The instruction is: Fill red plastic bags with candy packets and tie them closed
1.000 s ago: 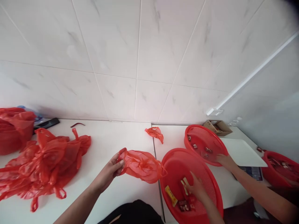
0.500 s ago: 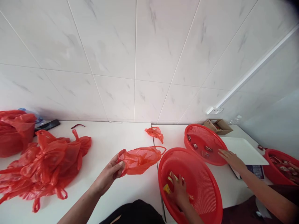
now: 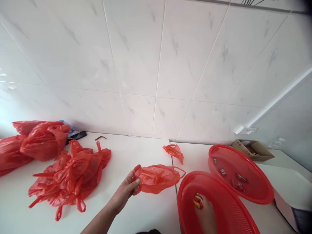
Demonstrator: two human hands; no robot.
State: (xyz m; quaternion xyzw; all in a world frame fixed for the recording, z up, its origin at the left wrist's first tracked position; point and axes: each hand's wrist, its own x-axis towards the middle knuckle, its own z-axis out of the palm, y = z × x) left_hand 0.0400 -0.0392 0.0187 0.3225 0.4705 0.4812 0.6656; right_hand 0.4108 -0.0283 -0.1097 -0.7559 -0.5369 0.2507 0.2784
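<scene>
My left hand [image 3: 130,186] is closed on the rim of a thin red plastic bag [image 3: 158,179]. The bag spreads to the right above the white table, its mouth partly open and one handle loop at the far end. Inside a deep red plastic basket [image 3: 187,195], my right hand [image 3: 206,209] is closed around several small wrapped candies [image 3: 198,201] in yellow, red and white. The lower part of this basket falls outside the view. Behind my left hand lies another small red bag [image 3: 174,152], across the seam between the tables.
At left sits a heap of red bags [image 3: 75,175], with fuller red bags [image 3: 46,139] and a black phone [image 3: 77,137] behind. To the right are a second red basket [image 3: 243,162] with a few wrapped candies, a cardboard box [image 3: 253,149] and a white tray [image 3: 290,185].
My right hand has gathered wrapped candies from the basket floor and lifted slightly. The co-worker's arm at the right has left the view. The view has shifted left; my left hand keeps the bag.
</scene>
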